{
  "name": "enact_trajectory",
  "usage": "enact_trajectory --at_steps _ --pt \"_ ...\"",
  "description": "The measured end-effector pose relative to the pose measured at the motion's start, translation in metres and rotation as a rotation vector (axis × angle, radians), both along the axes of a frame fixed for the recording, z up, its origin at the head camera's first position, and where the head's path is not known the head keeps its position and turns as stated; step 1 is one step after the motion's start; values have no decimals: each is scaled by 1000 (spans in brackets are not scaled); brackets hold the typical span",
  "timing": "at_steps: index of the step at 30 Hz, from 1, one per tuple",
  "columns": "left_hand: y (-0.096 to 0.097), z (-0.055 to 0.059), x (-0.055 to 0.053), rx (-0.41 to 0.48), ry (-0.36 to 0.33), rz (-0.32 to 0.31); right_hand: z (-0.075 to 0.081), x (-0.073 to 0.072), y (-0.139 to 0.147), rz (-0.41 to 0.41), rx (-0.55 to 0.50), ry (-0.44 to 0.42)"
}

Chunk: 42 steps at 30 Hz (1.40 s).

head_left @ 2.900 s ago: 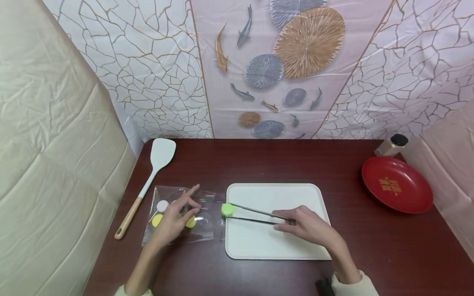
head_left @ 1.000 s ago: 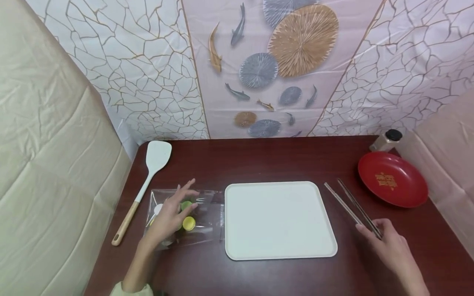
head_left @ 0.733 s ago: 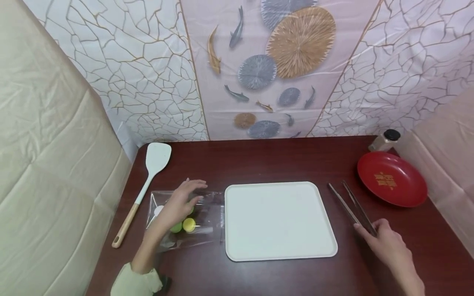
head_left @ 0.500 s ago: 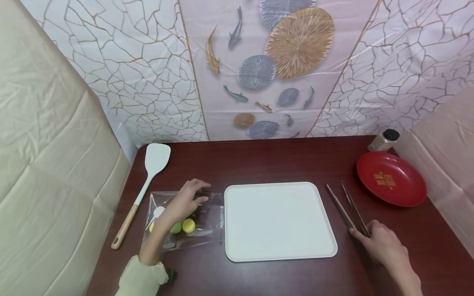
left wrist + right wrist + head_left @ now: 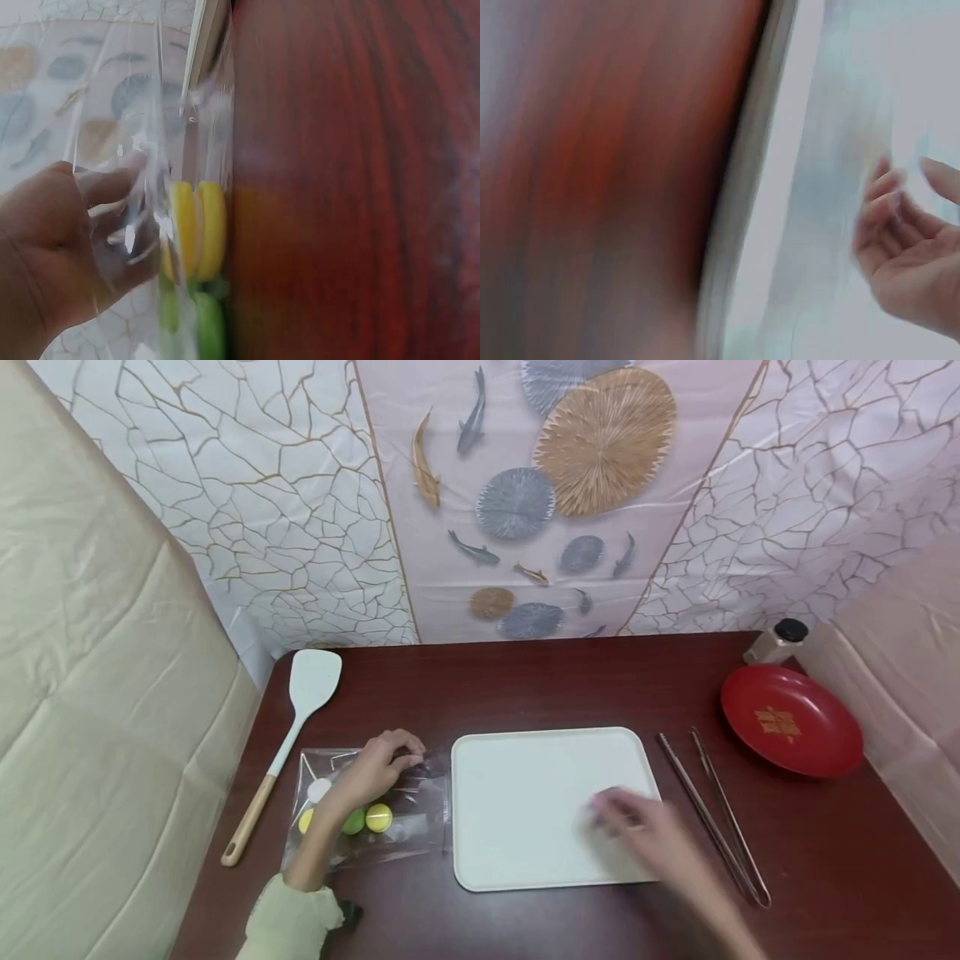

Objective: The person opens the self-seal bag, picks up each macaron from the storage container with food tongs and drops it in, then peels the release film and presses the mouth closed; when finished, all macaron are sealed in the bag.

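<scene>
My left hand (image 5: 375, 770) is over the clear plastic bag (image 5: 411, 828), finger and thumb pinching the film near its far edge. In the left wrist view the film rises in front of those curled fingers. Inside lie several macarons: a yellow macaron (image 5: 378, 817), a green macaron (image 5: 354, 822) and a white macaron (image 5: 318, 790); my left hand and forearm cover part of the bag. My right hand (image 5: 643, 828), blurred, passes above the white tray (image 5: 536, 810), loosely curled around nothing. Metal tongs (image 5: 718, 837) lie right of the tray, jaws spread.
A white spatula (image 5: 313, 681) with a wooden handle lies left of the bag. At the right a red plate (image 5: 817, 727) stands by a black-lidded jar (image 5: 772, 647). Fabric walls border the dark red table (image 5: 555, 685).
Earlier the tongs in my right hand gripped a green macaron by the bag. That hand has since laid them down and moved left over the tray. My left fingers have closed on the film.
</scene>
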State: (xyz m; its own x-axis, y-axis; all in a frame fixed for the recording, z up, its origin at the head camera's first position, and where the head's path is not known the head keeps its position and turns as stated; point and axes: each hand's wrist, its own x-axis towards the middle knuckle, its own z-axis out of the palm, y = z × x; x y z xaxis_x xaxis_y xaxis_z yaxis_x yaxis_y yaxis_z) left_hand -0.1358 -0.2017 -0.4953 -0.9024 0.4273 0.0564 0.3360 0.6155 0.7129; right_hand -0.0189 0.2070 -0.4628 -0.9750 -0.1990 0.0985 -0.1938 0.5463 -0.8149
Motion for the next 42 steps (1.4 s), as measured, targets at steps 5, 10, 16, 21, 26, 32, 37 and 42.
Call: enact_trajectory --at_steps 5,10,16,21,26,32,37,42 --pt "-10 -6 4 134 -89 47 -17 16 -124 440 -511 -467" --pt "-14 -17 7 313 -135 59 -29 23 -190 365 -824 -874" --pt "-22 -23 11 488 -252 108 -38 23 -223 177 -997 -1009" --pt "-25 -21 14 569 -294 160 -40 20 -229 156 -1031 -960" --pt "-23 -17 22 709 -236 311 -34 14 -222 229 -961 -850" --pt "-21 -11 37 952 -92 532 -23 -9 -196 370 -547 -521" --pt "-21 -7 51 988 67 529 -18 -32 -172 346 -283 -261" --pt "-21 -2 64 861 183 479 -13 -45 -154 294 -226 -103"
